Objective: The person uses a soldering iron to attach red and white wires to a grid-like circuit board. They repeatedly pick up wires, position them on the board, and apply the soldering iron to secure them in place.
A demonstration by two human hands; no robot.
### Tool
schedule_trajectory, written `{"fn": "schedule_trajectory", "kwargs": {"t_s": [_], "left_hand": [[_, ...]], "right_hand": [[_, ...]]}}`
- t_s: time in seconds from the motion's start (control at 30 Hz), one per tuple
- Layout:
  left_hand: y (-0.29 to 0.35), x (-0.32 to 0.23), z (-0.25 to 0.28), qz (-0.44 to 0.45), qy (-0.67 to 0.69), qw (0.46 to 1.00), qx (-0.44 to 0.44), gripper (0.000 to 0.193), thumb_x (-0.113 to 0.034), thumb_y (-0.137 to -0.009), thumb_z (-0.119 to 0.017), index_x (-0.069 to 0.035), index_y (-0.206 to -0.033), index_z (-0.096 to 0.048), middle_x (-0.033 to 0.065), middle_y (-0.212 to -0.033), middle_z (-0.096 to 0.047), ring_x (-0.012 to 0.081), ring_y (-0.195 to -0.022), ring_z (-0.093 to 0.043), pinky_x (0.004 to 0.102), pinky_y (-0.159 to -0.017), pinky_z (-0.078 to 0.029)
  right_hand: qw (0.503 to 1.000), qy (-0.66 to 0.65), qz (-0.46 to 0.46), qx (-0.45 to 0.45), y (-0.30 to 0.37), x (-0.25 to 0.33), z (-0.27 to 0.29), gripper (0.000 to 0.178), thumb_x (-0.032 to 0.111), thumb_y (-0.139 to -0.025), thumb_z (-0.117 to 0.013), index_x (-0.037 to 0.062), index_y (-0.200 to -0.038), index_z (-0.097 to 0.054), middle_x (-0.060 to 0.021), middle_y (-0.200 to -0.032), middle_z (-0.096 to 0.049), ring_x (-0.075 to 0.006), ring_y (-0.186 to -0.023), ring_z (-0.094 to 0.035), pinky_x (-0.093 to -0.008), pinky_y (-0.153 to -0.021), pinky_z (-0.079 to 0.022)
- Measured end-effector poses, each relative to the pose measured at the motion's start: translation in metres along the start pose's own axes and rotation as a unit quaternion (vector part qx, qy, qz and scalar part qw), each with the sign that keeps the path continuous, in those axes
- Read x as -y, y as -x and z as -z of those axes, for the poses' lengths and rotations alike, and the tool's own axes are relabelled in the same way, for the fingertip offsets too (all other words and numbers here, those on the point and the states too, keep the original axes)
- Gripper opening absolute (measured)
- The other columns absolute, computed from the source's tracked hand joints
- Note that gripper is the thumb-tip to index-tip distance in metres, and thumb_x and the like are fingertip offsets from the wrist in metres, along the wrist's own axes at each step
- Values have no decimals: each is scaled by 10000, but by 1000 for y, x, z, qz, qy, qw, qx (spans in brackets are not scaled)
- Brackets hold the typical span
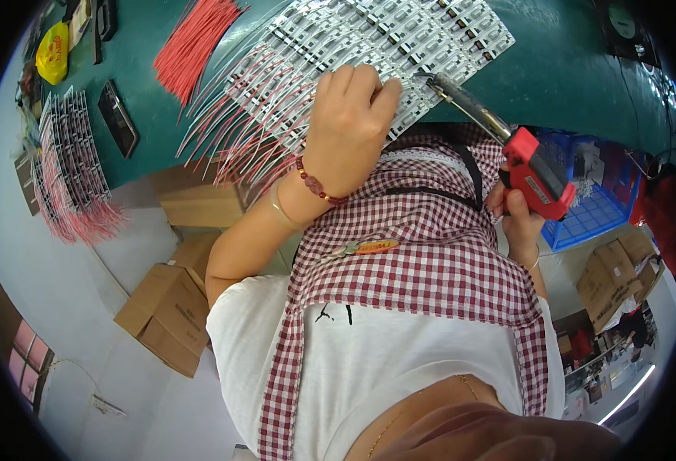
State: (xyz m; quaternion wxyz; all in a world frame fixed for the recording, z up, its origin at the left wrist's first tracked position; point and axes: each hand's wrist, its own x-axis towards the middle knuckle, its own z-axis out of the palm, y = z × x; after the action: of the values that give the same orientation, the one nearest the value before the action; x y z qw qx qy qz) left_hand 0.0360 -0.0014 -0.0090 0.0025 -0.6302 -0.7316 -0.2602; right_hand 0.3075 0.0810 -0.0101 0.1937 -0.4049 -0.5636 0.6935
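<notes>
My left hand (351,119), with a beaded bracelet at the wrist, rests over a panel of small white circuit boards (388,34). Its fingers are curled and pressed together; their tips are turned away, so what they pinch is hidden. Thin red and white wires (234,127) fan out from the panel's left side and pass beside this hand. My right hand (518,219) is wrapped round the handle of a red and black soldering gun (538,173). The gun's metal barrel slants up to the left, and its tip lies at the panel, just right of my left fingers.
A bundle of red wires (196,46) lies on the green table (538,84). Further left are a phone (118,119), a second wired panel (73,146) and a yellow packet (52,54). A blue crate (591,219) and cardboard boxes (169,311) stand below the table.
</notes>
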Motion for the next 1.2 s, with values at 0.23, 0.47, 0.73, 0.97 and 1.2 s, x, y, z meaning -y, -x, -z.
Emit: {"fn": "schedule_trajectory", "kwargs": {"t_s": [0.23, 0.47, 0.73, 0.97, 1.2], "left_hand": [[-4, 0, 0, -5, -3, 1000, 17, 251, 6, -682, -614, -47, -921, -671, 50, -751, -491, 216, -711, -493, 333, -649, -389], [-2, 0, -3, -7, -9, 1000, 0, 245, 9, -674, -621, -40, -910, -666, 48, -746, -479, 215, -706, -487, 335, -648, -390], [-3, -1, -2, -8, -24, 1000, 16, 240, 8, -676, -614, -42, -908, -647, 46, -746, -468, 207, -703, -482, 330, -638, -377], [-3, -1, -1, -14, -38, 999, 22, 234, 9, -673, -612, -46, -898, -637, 45, -743, -466, 207, -705, -481, 330, -640, -374], [-4, 0, -2, -13, -31, 999, 18, 224, 6, -677, -613, -40, -895, -638, 46, -741, -468, 208, -709, -481, 333, -646, -378]], "right_hand": [[1000, 8, 30, 6, 5, -10, -5, 429, 287, -893, -605, -34, -1162, -513, -78, -661, -552, -119, -549, -490, -233, -492, -370], [987, 155, 20, 38, 10, -14, 2, 414, 258, -902, -573, -55, -1167, -516, -70, -699, -548, -107, -571, -472, -243, -522, -378], [996, 79, 43, 18, 12, -9, 0, 500, 326, -906, -582, -61, -1211, -495, -64, -700, -544, -109, -576, -468, -249, -526, -376], [986, 164, 20, 18, 13, -12, 1, 271, 207, -880, -612, -18, -1027, -576, -46, -728, -559, -116, -620, -496, -260, -569, -408], [989, 146, 19, 21, 15, -15, 8, 104, 88, -863, -631, 12, -934, -639, -32, -819, -606, -133, -730, -569, -295, -653, -474]]}}
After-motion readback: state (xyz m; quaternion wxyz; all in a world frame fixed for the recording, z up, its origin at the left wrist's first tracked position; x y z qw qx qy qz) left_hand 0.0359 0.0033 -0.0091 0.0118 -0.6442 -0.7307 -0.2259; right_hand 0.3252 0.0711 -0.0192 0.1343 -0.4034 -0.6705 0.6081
